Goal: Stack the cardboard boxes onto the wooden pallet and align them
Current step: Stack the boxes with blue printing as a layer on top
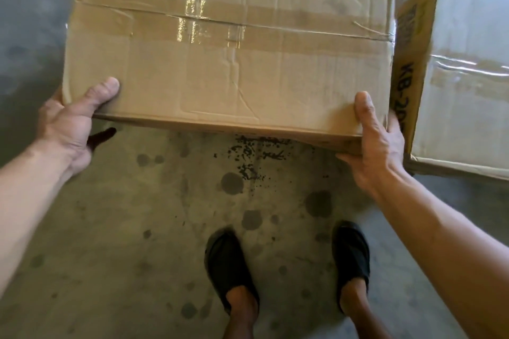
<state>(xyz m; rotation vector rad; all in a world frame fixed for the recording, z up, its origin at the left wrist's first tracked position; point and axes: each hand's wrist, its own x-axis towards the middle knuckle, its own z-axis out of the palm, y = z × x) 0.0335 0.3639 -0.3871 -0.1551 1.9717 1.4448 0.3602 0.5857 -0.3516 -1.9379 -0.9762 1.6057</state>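
The taped cardboard box (228,44), long axis across the upper frame, was grasped at its near lower corners by the left hand (68,129) and right hand (377,146), equally near.

"Glodway" on the held box (228,44); "KB-20…" on its neighbour (407,82).
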